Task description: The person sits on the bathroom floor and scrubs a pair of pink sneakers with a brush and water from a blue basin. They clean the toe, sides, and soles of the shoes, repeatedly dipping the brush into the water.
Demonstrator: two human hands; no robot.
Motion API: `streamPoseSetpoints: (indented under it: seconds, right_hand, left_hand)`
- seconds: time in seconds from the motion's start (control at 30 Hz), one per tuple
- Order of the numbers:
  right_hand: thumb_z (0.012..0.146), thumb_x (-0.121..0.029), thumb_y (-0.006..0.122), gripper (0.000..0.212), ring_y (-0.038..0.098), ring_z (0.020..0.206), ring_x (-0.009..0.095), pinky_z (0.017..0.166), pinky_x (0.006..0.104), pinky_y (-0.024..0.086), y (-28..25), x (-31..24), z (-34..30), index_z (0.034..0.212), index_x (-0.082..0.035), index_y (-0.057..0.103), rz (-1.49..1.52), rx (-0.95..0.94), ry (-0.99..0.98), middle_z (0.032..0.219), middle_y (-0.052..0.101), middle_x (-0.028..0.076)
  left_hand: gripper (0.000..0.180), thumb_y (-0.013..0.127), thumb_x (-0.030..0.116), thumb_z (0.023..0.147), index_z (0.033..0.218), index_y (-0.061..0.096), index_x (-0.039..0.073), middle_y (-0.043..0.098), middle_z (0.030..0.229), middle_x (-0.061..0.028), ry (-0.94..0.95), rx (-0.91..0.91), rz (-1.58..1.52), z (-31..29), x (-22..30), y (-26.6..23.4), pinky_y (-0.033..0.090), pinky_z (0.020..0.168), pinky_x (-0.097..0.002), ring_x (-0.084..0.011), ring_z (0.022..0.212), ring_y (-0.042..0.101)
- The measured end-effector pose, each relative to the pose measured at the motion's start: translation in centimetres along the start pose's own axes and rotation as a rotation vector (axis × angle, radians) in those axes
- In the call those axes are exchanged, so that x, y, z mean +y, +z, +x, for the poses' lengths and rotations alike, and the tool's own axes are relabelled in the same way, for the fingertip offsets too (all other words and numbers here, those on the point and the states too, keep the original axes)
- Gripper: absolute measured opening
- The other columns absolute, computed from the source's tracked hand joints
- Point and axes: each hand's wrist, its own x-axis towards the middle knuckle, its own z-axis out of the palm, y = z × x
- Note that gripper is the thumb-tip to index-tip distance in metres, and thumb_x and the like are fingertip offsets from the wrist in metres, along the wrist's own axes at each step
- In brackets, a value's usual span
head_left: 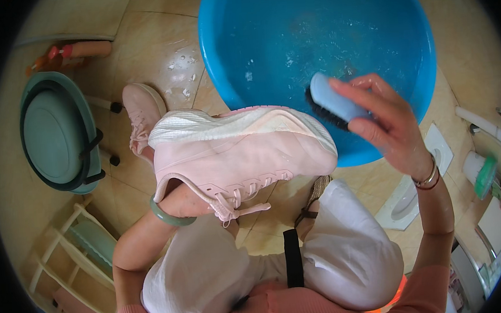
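My left hand (185, 200) is pushed into the opening of a pink lace-up sneaker (227, 158) and holds it up on its side; its fingers are hidden inside. The shoe's white sole faces away from me, and its toe points right. A loose lace bow hangs by my wrist. In my right hand (391, 126) is a light-blue scrub brush (334, 101), gripped along its back. Its dark bristles face the sneaker's toe, with a gap between them. Beyond the shoe stands a large blue basin (212, 61) with water and some suds.
A second pink sneaker (144, 114) stands on the wet tiled floor, left of the basin. A green basin (54, 137) leans further left, above a cream rack (65, 225). Bottles (86, 49) lie by the wall. A white squat toilet (389, 214) is at right.
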Motion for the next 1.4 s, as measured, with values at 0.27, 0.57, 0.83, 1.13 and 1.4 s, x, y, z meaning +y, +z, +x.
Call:
streamPoseSetpoints:
  seconds: [0.27, 0.57, 0.83, 1.13, 1.4]
  right_hand:
    - [0.081, 0.003, 0.076, 0.054, 0.055, 0.083, 0.019, 0.07, 0.0316, 0.047, 2.9, -1.3, 1.4, 0.133, -0.011, 0.068, 0.008, -0.008, -0.128, 0.109, 0.056, 0.009]
    - [0.08, 0.002, 0.077, 0.054, 0.052, 0.081, 0.017, 0.068, 0.0309, 0.046, 1.9, -1.1, 0.7, 0.131, -0.013, 0.07, -0.034, -0.037, -0.09, 0.104, 0.055, 0.008]
    - [0.08, 0.003, 0.076, 0.055, 0.054, 0.083, 0.017, 0.069, 0.0307, 0.046, 3.9, -2.9, 3.3, 0.131, -0.013, 0.07, -0.043, 0.032, -0.214, 0.102, 0.056, 0.008]
    - [0.081, 0.005, 0.074, 0.055, 0.054, 0.074, 0.019, 0.063, 0.0322, 0.047, 1.7, 0.4, -0.7, 0.133, -0.015, 0.068, -0.058, 0.022, -0.11, 0.1, 0.056, 0.009]
    - [0.081, 0.001, 0.075, 0.053, 0.052, 0.077, 0.021, 0.068, 0.0299, 0.045, 4.2, -2.8, 3.9, 0.131, -0.016, 0.07, -0.024, 0.025, -0.207, 0.103, 0.055, 0.009]
  left_hand:
    - [0.057, 0.039, 0.041, 0.107, 0.157, 0.031, 0.016, 0.038, 0.158, -0.0083, -0.039, -0.016, -0.016, 0.8, -0.3, 0.5, 0.03, 0.118, -0.0601, -0.0295, 0.142, 0.04]
    - [0.057, 0.037, 0.043, 0.108, 0.157, 0.031, 0.017, 0.037, 0.159, -0.0081, -0.044, -0.029, -0.049, 0.6, -0.5, 0.3, 0.029, 0.119, -0.0616, -0.03, 0.143, 0.039]
    - [0.057, 0.035, 0.044, 0.108, 0.158, 0.03, 0.017, 0.036, 0.159, -0.0079, -0.066, -0.043, -0.054, 2.0, -0.6, 0.9, 0.028, 0.119, -0.063, -0.0304, 0.143, 0.038]
    - [0.056, 0.035, 0.044, 0.108, 0.157, 0.031, 0.017, 0.037, 0.158, -0.008, -0.051, -0.036, -0.052, 1.2, -0.4, 0.7, 0.028, 0.118, -0.0628, -0.0305, 0.142, 0.039]
    - [0.055, 0.037, 0.043, 0.107, 0.155, 0.032, 0.017, 0.038, 0.155, -0.0081, -0.083, -0.034, -0.023, 2.5, -0.8, 1.1, 0.029, 0.117, -0.0618, -0.0304, 0.141, 0.04]
